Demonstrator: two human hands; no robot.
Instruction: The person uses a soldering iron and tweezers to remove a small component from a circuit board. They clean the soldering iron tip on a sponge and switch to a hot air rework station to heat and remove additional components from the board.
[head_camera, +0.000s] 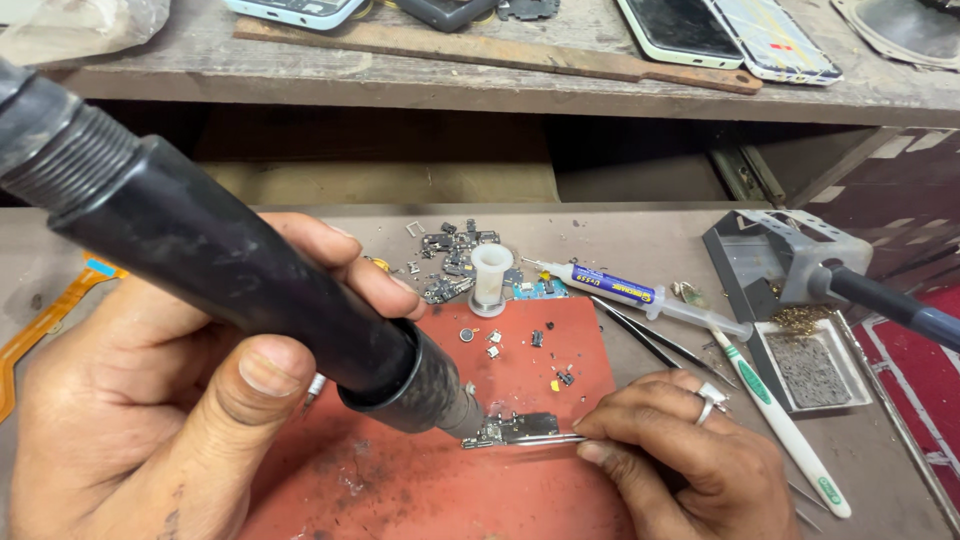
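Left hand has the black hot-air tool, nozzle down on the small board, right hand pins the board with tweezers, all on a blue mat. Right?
Not quite: the mat is red, not blue, as the head view shows. The rest holds: the left hand grips the black hot-air tool with its nozzle at the small board, and the right hand holds tweezers against that board.

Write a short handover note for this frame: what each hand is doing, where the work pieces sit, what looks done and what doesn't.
Left hand: gripping the black hot-air tool, nozzle down at the small circuit board.
Right hand: pinching tweezers whose tip touches the board's edge.
Board lies on the red mat; loose small parts are scattered on the mat above it.
Flux syringe and spare tweezers lie to the right.
Done: board positioned, tools on it. Whether any part has been lifted or seated cannot be told.
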